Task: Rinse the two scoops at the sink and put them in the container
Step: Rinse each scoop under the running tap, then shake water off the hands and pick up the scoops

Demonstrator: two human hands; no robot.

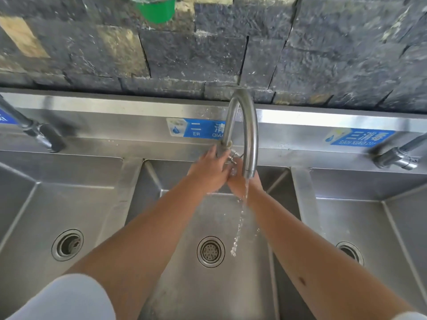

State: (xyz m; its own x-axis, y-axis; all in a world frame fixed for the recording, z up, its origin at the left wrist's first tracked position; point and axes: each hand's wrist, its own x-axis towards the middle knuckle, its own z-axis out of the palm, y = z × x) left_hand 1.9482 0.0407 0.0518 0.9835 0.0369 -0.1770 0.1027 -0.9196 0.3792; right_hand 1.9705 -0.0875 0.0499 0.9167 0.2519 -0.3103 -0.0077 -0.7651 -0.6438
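Observation:
My left hand [208, 173] reaches to the foot of the curved steel tap [250, 135], and its fingers wrap the small metal tap handle [235, 155]. Just under the spout, my right hand [241, 183] is curled around a small shiny piece [233, 172], seemingly a scoop; most of it is hidden by my fingers. A thin stream of water [241, 218] runs from the spout over my right hand into the middle basin [184, 227]. I see no second scoop and no container.
The steel sink has three basins: a left one [34, 215], the middle one and a right one [369, 227], each with a drain. Two more taps stand at far left [44, 135] and far right [397, 157]. A green bucket [157, 9] hangs on the stone wall.

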